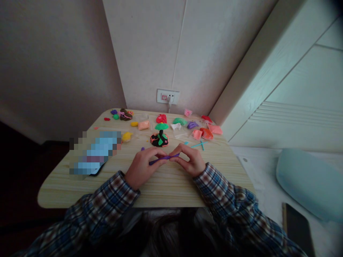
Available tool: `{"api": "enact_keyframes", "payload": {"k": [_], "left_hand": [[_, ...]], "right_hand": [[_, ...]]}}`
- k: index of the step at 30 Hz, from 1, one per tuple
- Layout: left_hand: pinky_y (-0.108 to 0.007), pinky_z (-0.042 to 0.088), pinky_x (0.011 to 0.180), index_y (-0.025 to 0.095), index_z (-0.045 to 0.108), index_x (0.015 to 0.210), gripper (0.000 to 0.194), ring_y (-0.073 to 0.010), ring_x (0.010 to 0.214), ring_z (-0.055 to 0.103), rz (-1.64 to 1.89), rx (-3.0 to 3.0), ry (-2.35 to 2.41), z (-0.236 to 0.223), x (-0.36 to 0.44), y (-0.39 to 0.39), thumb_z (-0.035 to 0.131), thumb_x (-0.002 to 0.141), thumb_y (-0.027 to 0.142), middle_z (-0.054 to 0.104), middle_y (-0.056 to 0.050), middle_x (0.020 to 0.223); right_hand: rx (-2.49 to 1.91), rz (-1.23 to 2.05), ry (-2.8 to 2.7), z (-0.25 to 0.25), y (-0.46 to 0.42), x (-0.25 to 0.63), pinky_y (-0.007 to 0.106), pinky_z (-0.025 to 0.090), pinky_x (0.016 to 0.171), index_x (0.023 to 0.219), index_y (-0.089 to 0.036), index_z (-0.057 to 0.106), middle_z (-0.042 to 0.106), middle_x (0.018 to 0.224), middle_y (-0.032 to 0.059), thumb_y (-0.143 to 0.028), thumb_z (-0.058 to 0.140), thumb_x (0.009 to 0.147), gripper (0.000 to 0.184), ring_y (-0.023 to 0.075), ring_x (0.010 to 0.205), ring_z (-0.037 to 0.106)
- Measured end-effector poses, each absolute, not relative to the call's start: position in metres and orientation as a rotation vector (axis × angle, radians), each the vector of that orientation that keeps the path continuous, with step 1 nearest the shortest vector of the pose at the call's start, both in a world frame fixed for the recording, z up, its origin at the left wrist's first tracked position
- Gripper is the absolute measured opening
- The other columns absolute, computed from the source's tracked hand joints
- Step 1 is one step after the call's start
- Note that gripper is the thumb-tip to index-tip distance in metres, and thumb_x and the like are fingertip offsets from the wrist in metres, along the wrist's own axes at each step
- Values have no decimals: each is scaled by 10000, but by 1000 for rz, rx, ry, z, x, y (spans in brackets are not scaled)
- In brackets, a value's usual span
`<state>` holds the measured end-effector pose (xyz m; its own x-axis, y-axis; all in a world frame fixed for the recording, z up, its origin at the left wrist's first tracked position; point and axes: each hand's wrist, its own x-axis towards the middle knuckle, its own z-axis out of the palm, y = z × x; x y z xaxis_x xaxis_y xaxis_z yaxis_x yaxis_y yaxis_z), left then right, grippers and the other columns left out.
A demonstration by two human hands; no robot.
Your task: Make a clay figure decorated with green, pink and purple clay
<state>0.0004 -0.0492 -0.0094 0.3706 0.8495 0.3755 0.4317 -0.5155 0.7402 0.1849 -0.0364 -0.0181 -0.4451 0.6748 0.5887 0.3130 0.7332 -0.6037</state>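
Between both hands stretches a thin purple strip of modelling clay point(158, 160), held above the front half of the table. My left hand point(144, 163) pinches it between thumb and fingers. The fingertips of my right hand point(189, 159) grip its other end, close beside the left ones. Just beyond my hands stands a black clay figure point(160, 140) with orange edging, green leaf shapes and a green cap-like top point(161, 126). A small purple clay bit point(143, 149) lies by my left knuckles. Turquoise sticks point(199, 144) lie crossed beyond my right hand.
The light wooden table point(171, 192) meets the wall with a socket point(168, 96). Several bagged clay lumps, such as green point(179, 121) and red-orange point(207, 134), line the back. A blurred-out phone-like device point(98, 151) lies left. A dark phone point(298, 228) lies lower right.
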Motion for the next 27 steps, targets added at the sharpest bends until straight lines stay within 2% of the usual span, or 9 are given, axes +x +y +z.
{"api": "enact_keyframes", "payload": {"k": [4, 14, 17, 21, 27], "left_hand": [[-274, 459, 732, 153, 629, 780, 100, -162, 776, 603, 1078, 2106, 1147, -8, 0, -49, 585, 760, 240, 666, -32, 799], [-277, 487, 755, 168, 640, 844, 163, -167, 814, 622, 1038, 1996, 1101, -11, 1, -48, 578, 760, 293, 685, -31, 849], [-275, 487, 749, 167, 648, 810, 137, -165, 798, 623, 1040, 1998, 1103, -11, 0, -46, 578, 761, 276, 685, -28, 827], [-276, 482, 737, 160, 649, 781, 106, -162, 762, 619, 1067, 1995, 1111, -12, -1, -46, 617, 730, 248, 679, -25, 794], [-269, 482, 694, 158, 645, 697, 61, -154, 703, 610, 1067, 1978, 1143, -9, -1, -46, 656, 690, 218, 670, -11, 720]], "right_hand": [[-778, 547, -2043, -17, -36, 185, 278, 482, 615, 855, -179, 566, 609, 758, 42, -337, 537, 816, 165, 140, 663, 565], [-746, 535, -1998, -19, -36, 185, 277, 477, 612, 747, -189, 543, 592, 701, 32, -279, 538, 819, 115, 146, 676, 568], [-757, 594, -2008, -19, -36, 185, 283, 490, 639, 812, -184, 541, 594, 745, 39, -279, 533, 821, 96, 144, 693, 571], [-764, 719, -2002, -19, -36, 183, 302, 504, 691, 903, -174, 523, 599, 844, 59, -327, 540, 812, 179, 149, 746, 581], [-791, 702, -2022, -17, -38, 180, 277, 484, 636, 789, -178, 556, 595, 726, 30, -335, 532, 817, 162, 140, 680, 566]]}}
